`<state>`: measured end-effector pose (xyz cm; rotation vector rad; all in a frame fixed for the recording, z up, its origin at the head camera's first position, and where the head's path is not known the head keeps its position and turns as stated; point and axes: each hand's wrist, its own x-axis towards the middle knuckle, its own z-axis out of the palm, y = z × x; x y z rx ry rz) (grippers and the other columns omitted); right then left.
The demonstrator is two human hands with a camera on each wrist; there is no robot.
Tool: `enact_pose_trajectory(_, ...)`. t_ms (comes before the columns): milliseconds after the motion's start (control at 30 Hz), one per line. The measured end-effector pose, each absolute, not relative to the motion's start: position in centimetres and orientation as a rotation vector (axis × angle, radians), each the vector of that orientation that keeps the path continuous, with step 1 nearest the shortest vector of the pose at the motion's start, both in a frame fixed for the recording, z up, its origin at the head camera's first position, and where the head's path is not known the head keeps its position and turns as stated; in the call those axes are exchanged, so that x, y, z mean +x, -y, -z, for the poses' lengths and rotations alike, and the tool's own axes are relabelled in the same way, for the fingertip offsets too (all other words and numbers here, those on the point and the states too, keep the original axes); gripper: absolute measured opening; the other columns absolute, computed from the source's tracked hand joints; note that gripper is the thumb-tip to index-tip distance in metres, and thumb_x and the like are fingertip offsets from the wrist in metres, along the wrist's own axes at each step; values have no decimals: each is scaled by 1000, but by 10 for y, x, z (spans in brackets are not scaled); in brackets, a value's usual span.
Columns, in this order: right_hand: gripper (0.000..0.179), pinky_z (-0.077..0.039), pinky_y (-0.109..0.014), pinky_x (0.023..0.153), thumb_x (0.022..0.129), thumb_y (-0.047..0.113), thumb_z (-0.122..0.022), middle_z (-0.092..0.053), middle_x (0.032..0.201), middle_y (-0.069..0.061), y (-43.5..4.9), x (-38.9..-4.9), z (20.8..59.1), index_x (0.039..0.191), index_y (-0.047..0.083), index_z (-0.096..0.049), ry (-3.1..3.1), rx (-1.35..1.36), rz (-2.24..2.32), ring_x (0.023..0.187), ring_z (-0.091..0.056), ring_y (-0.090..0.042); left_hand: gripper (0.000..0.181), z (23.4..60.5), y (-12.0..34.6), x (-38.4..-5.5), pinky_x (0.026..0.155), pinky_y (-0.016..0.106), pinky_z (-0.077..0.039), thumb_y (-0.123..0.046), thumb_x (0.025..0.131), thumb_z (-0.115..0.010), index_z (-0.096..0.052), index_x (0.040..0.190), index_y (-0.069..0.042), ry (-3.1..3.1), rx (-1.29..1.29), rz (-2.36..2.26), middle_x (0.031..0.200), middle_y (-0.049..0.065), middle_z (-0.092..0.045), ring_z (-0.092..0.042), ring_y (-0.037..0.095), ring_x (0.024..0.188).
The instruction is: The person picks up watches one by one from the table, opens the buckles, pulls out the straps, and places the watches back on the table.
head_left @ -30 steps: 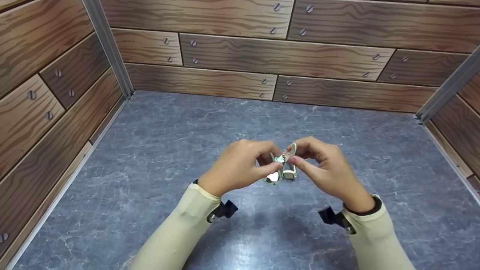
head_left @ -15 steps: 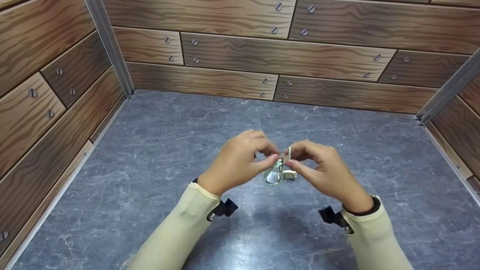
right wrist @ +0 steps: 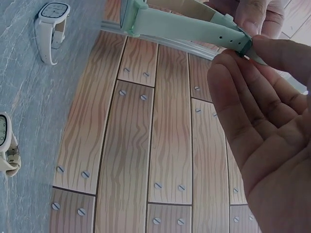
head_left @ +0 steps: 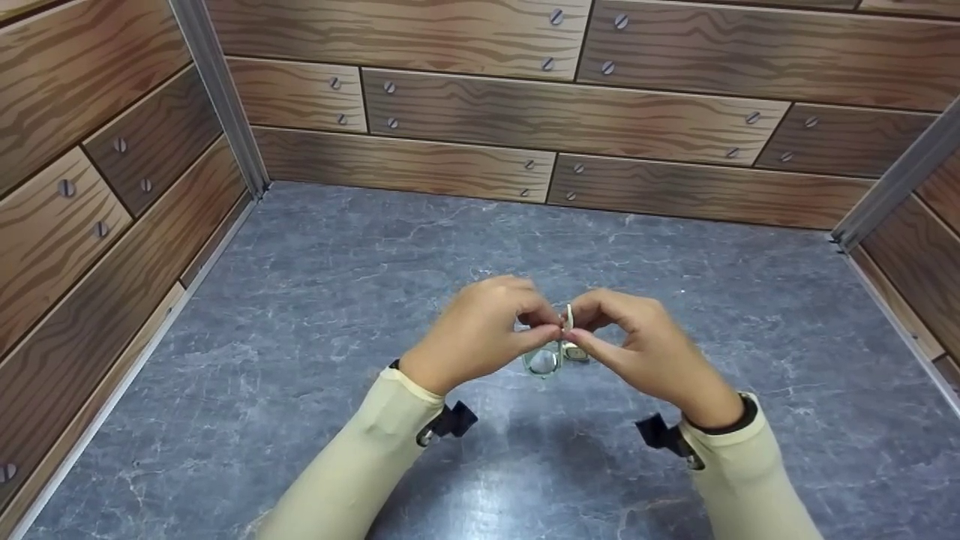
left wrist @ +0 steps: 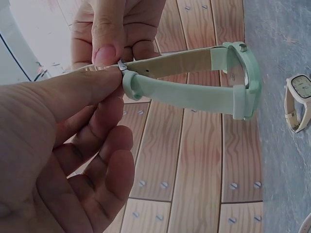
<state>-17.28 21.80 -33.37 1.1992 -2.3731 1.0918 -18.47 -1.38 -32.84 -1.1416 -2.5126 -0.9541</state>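
Head view: both hands meet above the grey marble tabletop (head_left: pixel 300 300). The left hand (head_left: pixel 480 330) and right hand (head_left: pixel 645 349) each pinch a mint green wristwatch (head_left: pixel 544 361) held in the air.

Left wrist view: thumb and forefinger pinch the strap buckle (left wrist: pixel 121 65); a cream wristwatch (left wrist: pixel 299 102) lies on the tabletop at the right.

Right wrist view: fingertips pinch the strap end (right wrist: pixel 243 43); a white wristwatch (right wrist: pixel 51 29) lies at far left.

Beyond your grip, straight ahead, stands a back wall (head_left: pixel 570 112) printed with brown wood planks and drawn screw heads. The same plank pattern covers the left wall (head_left: pixel 90 195) and the right wall (head_left: pixel 930 247) on either side of where you hold. Grey metal corner posts (head_left: pixel 217 97) join the panels. Below your grip lies a blue-grey marbled floor (head_left: pixel 315 285), evenly lit, with a soft glare patch nearest to you.
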Motion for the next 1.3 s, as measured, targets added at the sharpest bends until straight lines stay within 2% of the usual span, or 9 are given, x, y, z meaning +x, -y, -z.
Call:
enact_pose_trajectory(867,21,-59,-23,73,94,-3,-72,-74,99,-1,-219,-172,334,110,11,-71,2341,1282,-1182,80,-71,-14,7,329,14,-185,78,19,-51,-16,94,-70,-76,91,-16,2480,-1197,942,89,-7,-69,-62,5,84)
enact_pose_trajectory(1067,25,-58,-22,75,92,-9,-71,-72,97,-3,-219,-172,333,110,8,-70,2283,1246,-1204,81,-70,-14,6,329,16,-186,79,20,-51,-13,91,-69,-74,88,-16,2449,-1157,1014,88,-8,-66,-61,7,85)
enact_pose_trajectory(1300,24,-58,-22,74,92,-8,-72,-72,95,-1,-218,-173,334,108,9,-69,2284,1186,-1195,81,-69,-12,4,329,19,-186,78,22,-51,-14,90,-67,-71,89,-16,2450,-1163,862,90,-8,-65,-59,9,88)
